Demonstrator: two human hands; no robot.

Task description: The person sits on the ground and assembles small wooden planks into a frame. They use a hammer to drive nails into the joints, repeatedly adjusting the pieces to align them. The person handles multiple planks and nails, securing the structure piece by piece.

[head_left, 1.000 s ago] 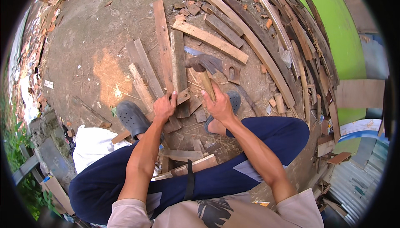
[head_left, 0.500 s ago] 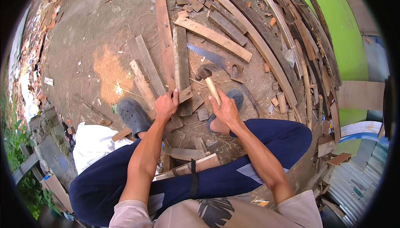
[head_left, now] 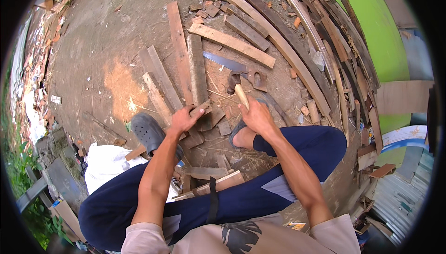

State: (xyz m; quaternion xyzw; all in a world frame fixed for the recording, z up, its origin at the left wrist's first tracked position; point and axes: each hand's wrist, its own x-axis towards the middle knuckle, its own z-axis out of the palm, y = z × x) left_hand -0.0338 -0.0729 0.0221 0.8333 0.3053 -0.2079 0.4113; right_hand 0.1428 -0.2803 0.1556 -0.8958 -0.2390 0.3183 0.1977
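Left hand (head_left: 183, 119) pins short stiff wood offcut (head_left: 200, 109); right hand (head_left: 257, 117) grips hammer (head_left: 238, 89) mid-handle, head-heavy, better held nearer the handle end.

Bare forearms, left hand (head_left: 183, 119) and right hand (head_left: 258, 117), pale pinkish short-sleeved shirt (head_left: 241, 237) with dark leafy print, dark navy trousers (head_left: 241, 198), grey perforated clog (head_left: 148, 133), dark strap sandal (head_left: 238, 128)
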